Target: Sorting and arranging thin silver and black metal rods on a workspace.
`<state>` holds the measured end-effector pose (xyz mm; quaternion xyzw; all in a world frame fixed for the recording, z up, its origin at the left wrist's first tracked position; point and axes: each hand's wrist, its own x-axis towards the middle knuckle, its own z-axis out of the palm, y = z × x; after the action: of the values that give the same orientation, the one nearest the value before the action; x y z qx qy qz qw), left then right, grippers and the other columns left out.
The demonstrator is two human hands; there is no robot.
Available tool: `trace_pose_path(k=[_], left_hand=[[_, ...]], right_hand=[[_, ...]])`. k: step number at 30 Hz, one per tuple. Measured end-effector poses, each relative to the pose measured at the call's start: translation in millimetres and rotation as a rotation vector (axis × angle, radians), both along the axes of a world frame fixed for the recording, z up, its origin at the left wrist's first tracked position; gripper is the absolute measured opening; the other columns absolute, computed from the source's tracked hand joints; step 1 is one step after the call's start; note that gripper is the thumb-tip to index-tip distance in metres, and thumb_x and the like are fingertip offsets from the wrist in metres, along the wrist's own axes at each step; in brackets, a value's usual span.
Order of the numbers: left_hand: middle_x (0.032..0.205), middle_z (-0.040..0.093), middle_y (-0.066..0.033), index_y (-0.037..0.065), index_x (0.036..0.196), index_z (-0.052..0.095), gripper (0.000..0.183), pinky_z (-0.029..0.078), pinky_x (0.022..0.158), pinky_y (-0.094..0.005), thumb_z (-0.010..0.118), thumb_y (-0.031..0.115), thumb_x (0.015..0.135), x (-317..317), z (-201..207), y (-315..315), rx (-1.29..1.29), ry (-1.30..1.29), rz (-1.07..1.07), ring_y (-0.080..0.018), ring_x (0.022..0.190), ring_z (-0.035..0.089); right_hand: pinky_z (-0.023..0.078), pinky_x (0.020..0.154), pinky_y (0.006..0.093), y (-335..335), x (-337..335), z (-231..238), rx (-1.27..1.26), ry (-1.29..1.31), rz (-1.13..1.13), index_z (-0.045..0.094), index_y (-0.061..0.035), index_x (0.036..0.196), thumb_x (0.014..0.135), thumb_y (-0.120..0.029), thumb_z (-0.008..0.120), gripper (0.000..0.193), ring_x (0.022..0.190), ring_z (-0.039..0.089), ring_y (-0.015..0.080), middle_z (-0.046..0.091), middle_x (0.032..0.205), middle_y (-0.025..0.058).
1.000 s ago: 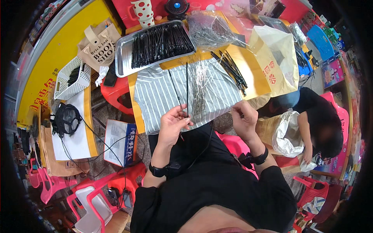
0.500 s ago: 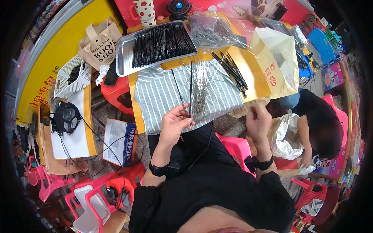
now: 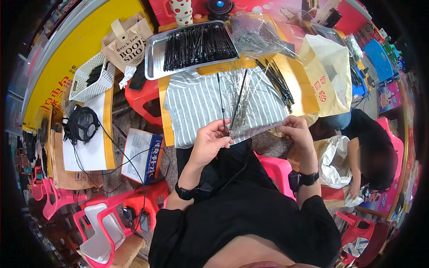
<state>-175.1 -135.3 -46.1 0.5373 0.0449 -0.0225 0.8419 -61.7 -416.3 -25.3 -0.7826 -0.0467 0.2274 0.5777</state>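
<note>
My left hand (image 3: 210,142) pinches two thin black sticks (image 3: 238,98) that point up and away over a grey-and-white striped cloth (image 3: 190,105). One of them looks thinner, with small bumps along its length. Level with it on the right, my right hand (image 3: 298,135) has its fingertips pressed together by the cloth's near right corner; whether anything is between them is hidden. Thin shiny wire-like strands (image 3: 250,96) lie on the cloth beyond my left hand. To their right rests a loose bunch of black sticks (image 3: 278,85).
A metal tray (image 3: 153,53) of black sticks stands at the back, beside a clear plastic bag (image 3: 259,38). Right of the table are a paper bag (image 3: 333,73) and another person (image 3: 377,156). A white basket (image 3: 91,80) and red stool (image 3: 140,100) stand left.
The table and its things have shifted right and slightly up in the picture. Both sticks stay in my left hand, leaning more to the right. My right hand's fingers now point further left.
</note>
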Motion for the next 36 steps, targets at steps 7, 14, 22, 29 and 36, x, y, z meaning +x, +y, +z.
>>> trace_pose_path(k=[7, 14, 22, 29, 36], left_hand=[[0.088, 0.059, -0.0075, -0.007, 0.106, 0.06, 0.029, 0.049, 0.063, -0.0216, 0.059, -0.009, 0.077, -4.5, -8.1, 13.8, 0.27, 0.006, 0.215, -0.011, 0.075, 0.061], [0.081, 0.052, -0.0209, -0.002, 0.093, 0.065, 0.03, 0.046, 0.065, -0.0417, 0.052, -0.008, 0.067, -10.9, 4.9, 43.1, 1.358, -0.077, 0.465, -0.0372, 0.072, 0.056], [0.078, 0.059, -0.0172, -0.001, 0.097, 0.065, 0.03, 0.045, 0.052, -0.034, 0.053, -0.007, 0.071, -13.3, -14.4, 63.0, 0.944, 0.113, 0.327, -0.025, 0.06, 0.059], [0.081, 0.064, -0.0104, -0.002, 0.099, 0.059, 0.016, 0.037, 0.038, -0.0191, 0.056, -0.001, 0.083, -9.0, -4.4, 71.1, -0.064, 0.249, 0.138, -0.0127, 0.053, 0.059], [0.088, 0.066, -0.0142, -0.003, 0.105, 0.059, 0.018, 0.044, 0.047, -0.0214, 0.059, 0.004, 0.088, -13.2, -19.5, 58.3, -0.346, 0.284, 0.196, -0.0159, 0.062, 0.063]], right_hand=[[0.037, 0.052, 0.018, -0.6, -19.6, -2.9, 0.226, 0.098, -0.104, 0.063, -0.0037, 0.078, 0.079, -0.005, 0.066, 0.004, 0.056, 0.051, 0.0043, 0.059, 0.064, -0.0011], [0.035, 0.051, 0.0173, 60.0, -30.5, 5.1, 0.435, -0.059, -0.066, 0.062, -0.001, 0.081, 0.08, 0.0, 0.062, 0.001, 0.056, 0.048, 0.0024, 0.059, 0.067, -0.0017], [0.043, 0.049, 0.0176, 117.8, -44.4, -11.9, 0.594, 0.225, 0.033, 0.062, -0.0028, 0.084, 0.081, 0.003, 0.06, 0.007, 0.055, 0.057, 0.0079, 0.067, 0.075, 0.0092], [0.047, 0.055, 0.0206, 135.7, -47.7, -24.7, 0.679, 0.244, 0.074, 0.064, 0.002, 0.089, 0.084, 0.002, 0.055, 0.011, 0.062, 0.06, 0.0107, 0.067, 0.081, 0.0105], [0.046, 0.058, 0.0209, 150.6, -46.9, -29.4, 0.528, 0.411, 0.124, 0.064, 0.0055, 0.097, 0.088, -0.008, 0.059, 0.017, 0.068, 0.061, 0.0115, 0.067, 0.088, 0.0109]])
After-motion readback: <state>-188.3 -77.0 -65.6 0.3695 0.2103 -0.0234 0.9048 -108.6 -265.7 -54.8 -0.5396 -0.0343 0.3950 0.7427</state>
